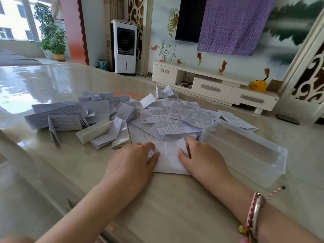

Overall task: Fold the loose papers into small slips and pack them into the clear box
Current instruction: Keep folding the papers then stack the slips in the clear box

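currently both hands work one white creased paper sheet lying flat on the glossy beige marble-look table. the left hand sits on the sheet's left edge, fingers curled, seemingly pinching a corner fold. the right hand lies on the right edge, thumb down on the paper; whether its fingers nip the edge cannot be told. the hands are apart, with the sheet between them.

the clear rectangular plastic box sits just right of the right hand, open top, looks empty, near the table's right edge. the heap of loose printed white papers lies directly behind the sheet, touching the box's far-left corner. the folded white slips are scattered to the left.

risks, as judgement:
- the glossy top could let the sheet skid under uneven press, giving a crooked crease.
- a right forearm sweep could nudge the light box toward the edge.
- the heap overlaps the sheet's far edge, so a stray paper could get caught in the fold.
- slips may spring open and not pack tight.
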Motion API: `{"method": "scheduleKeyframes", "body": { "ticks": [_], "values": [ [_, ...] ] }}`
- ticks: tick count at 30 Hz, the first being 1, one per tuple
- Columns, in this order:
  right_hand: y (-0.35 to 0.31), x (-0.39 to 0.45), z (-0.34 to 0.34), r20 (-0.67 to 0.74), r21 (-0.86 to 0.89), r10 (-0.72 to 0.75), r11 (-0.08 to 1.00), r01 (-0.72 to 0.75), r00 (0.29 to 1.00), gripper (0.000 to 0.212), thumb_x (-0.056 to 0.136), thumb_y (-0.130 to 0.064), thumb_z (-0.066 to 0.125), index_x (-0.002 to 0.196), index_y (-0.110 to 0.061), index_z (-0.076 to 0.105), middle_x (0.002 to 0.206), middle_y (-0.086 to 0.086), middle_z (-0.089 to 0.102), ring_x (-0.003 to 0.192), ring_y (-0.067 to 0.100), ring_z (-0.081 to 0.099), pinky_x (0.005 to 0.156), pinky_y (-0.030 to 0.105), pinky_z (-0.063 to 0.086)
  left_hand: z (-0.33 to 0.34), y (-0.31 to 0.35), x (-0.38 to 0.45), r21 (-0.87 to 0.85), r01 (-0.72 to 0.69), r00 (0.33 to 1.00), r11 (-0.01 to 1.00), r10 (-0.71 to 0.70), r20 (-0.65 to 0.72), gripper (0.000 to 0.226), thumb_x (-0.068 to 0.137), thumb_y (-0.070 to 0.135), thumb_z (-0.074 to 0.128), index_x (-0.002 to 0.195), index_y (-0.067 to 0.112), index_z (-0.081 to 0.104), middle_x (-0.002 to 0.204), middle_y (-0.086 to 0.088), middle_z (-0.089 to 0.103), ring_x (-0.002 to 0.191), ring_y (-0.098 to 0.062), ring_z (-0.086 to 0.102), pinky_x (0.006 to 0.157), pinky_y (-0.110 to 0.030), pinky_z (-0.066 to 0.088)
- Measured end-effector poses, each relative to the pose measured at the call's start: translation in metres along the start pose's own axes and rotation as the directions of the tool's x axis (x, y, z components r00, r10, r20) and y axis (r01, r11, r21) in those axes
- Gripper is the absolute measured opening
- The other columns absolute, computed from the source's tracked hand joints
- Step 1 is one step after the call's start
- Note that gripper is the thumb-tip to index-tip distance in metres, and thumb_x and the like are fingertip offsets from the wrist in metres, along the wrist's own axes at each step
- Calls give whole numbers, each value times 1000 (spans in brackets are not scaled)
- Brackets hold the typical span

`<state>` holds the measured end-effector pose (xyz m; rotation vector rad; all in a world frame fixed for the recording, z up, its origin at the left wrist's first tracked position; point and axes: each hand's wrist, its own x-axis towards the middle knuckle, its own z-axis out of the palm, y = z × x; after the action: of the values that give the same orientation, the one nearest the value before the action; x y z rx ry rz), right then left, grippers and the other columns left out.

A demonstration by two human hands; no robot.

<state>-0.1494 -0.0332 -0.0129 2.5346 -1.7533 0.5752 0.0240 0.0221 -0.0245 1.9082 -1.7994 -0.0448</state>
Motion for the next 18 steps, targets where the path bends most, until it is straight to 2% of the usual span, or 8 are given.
{"method": "scheduleKeyframes", "body": {
  "ticks": [6,11,13,15,17,18],
  "values": [
    [0,0,1,-1,-45,-6,999,6,1000,23,98,-34,38,83,-18,34,65,-6,36,68,24,43,57,32,30,-1,4,0,64,-4,1000,998,4,9,40,95,59,34,126,41,51,115,9,61,110,-17,55,83,-28,43],
    [0,0,1,7,-59,-5,998,6,1000,23,99,-35,38,85,-17,33,67,-4,40,69,25,44,57,32,28,-2,7,0,120,-8,1000,993,6,16,40,95,59,35,128,40,47,116,10,60,111,-17,54,84,-28,41],
    [-1,0,0,7,-99,-14,995,14,1000,21,100,-36,36,96,-16,36,77,2,52,73,29,51,56,33,28,-2,9,-1,156,-14,1000,988,11,16,40,95,60,34,127,40,47,114,10,60,110,-17,54,85,-28,40],
    [-1,-1,-2,-15,-193,-35,981,31,999,34,101,-38,34,122,-12,32,89,6,62,80,28,61,51,34,27,-3,10,-1,196,-19,1000,980,16,21,42,95,60,32,128,40,47,114,10,57,112,-18,52,90,-28,38],
    [-1,-5,-5,-33,-245,-89,966,78,996,50,100,-39,35,135,-7,20,92,4,61,86,26,62,52,33,29,-5,11,-2,223,-33,999,974,26,37,43,95,60,32,131,41,45,119,7,50,116,-19,47,96,-28,36],
    [1,-7,-6,-47,-206,-131,971,119,990,47,100,-38,39,133,-8,23,92,2,55,89,25,60,56,32,30,-6,11,-2,228,-42,998,973,32,49,44,95,59,32,133,41,45,120,6,46,117,-20,45,98,-29,34]
  ]
}}
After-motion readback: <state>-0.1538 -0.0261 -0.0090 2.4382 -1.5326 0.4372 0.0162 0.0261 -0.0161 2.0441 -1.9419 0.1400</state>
